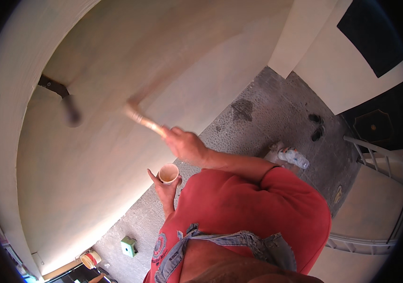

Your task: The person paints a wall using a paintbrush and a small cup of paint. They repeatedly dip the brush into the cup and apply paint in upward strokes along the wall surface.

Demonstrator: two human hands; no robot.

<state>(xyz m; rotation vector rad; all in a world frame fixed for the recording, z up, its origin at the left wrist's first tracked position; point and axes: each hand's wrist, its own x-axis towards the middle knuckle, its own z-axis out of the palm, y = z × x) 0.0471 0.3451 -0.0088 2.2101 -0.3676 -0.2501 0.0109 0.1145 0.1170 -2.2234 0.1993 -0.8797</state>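
My right hand (187,145) is closed around the handle of a paintbrush (150,123). The brush reaches up and left toward the pale wall (102,141), its head smeared by motion. Whether the bristles touch the wall I cannot tell. Lower down, close to my red shirt, my left hand (165,192) grips a small pale cup (168,173), its mouth turned up toward me. The cup's inside looks pinkish beige; how much it holds is not plain.
A dark bracket (54,86) juts from the wall at left. On the grey floor (239,132) lie plastic bottles (294,157) and dark footwear (316,127). A green box (128,246) and a bucket (90,259) stand lower left. White metal railings (380,153) are at right.
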